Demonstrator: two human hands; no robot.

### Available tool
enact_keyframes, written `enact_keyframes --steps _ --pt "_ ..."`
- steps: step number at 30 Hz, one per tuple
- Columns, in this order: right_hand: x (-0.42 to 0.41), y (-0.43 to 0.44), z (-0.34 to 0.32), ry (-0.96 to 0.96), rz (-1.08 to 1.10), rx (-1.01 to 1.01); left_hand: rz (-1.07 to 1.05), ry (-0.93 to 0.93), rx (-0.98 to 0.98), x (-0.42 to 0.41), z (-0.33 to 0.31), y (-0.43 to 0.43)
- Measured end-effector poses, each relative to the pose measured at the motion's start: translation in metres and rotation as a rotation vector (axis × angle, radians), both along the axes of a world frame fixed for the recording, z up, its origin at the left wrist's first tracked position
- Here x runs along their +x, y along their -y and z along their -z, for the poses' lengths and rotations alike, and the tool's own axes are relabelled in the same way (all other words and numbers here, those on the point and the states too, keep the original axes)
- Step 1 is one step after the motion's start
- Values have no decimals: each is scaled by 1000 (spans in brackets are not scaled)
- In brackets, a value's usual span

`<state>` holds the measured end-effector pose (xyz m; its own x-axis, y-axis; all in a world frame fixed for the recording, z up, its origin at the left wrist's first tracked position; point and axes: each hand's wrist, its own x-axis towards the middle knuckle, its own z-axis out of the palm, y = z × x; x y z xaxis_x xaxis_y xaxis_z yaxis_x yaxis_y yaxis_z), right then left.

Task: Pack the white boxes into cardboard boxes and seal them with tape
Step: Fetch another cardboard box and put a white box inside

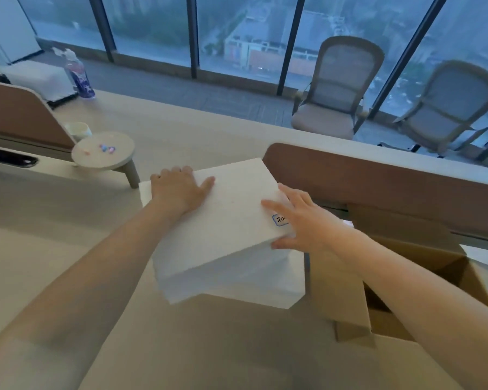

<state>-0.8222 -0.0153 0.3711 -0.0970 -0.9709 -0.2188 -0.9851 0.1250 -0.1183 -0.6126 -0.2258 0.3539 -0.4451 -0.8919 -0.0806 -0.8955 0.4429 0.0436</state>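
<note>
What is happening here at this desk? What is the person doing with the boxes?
A person is packing. The left hand and the right hand grip the top white box, which sits askew on a stack of white boxes on the desk. An open cardboard box waits just right of the stack. The box in the hands is not yet inside it.
</note>
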Motion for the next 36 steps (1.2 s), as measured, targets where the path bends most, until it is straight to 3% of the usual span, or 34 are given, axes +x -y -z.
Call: enact_keyframes --steps 5,9,13,18,20,27,29,33,36 --pt "4 55 -12 -252 38 -110 -196 59 32 58 -4 -11" --pt "41 60 -10 72 99 -190 -204 34 177 82 -10 -2" --pt "76 23 -14 247 2 -45 -53 -151 150 71 -13 7" --pt "96 -11 4 62 -112 30 133 -176 119 25 -14 33" --pt "96 -14 16 -36 -148 -10 122 -150 111 9 -12 44" --pt "51 -14 14 -84 -254 -19 60 4 100 -1 -9 60" --pt "25 -19 8 -35 -154 19 56 -17 63 11 -10 57" --pt "-12 -33 8 44 246 -65 52 -61 73 45 -8 49" --pt "-19 -32 19 247 595 -186 21 -49 111 62 -12 38"
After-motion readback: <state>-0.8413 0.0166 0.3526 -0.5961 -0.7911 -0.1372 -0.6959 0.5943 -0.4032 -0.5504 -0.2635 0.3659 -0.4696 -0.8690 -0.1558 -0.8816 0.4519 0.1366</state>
